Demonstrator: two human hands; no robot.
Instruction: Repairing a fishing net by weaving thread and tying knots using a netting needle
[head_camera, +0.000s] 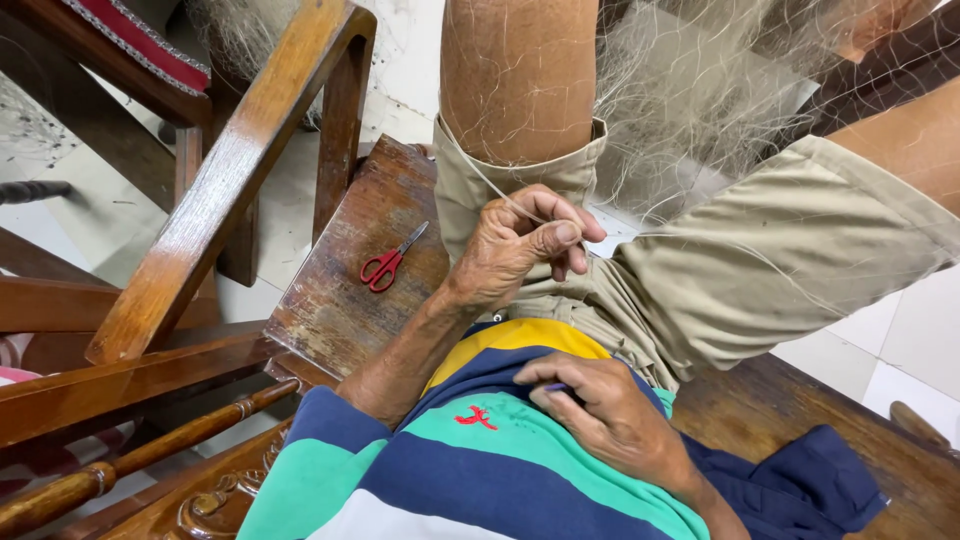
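Observation:
My left hand (520, 245) is closed over my lap, thumb and fingers pinching a thin white strand (478, 172) of a fine fishing net (690, 90). The net hangs over my knees and khaki shorts (760, 270). My right hand (600, 410) lies against my striped shirt (480, 470), its fingers curled around a small bluish-purple object (555, 387) that is mostly hidden. A pair of red-handled scissors (385, 265) lies on the wooden seat (340, 300), left of my left hand and apart from it.
A wooden chair armrest (220, 190) slants up at the left, with carved wooden rails (130, 460) below it. A dark blue cloth (800, 480) lies on the wood at lower right. Pale floor tiles (900, 340) show at the right.

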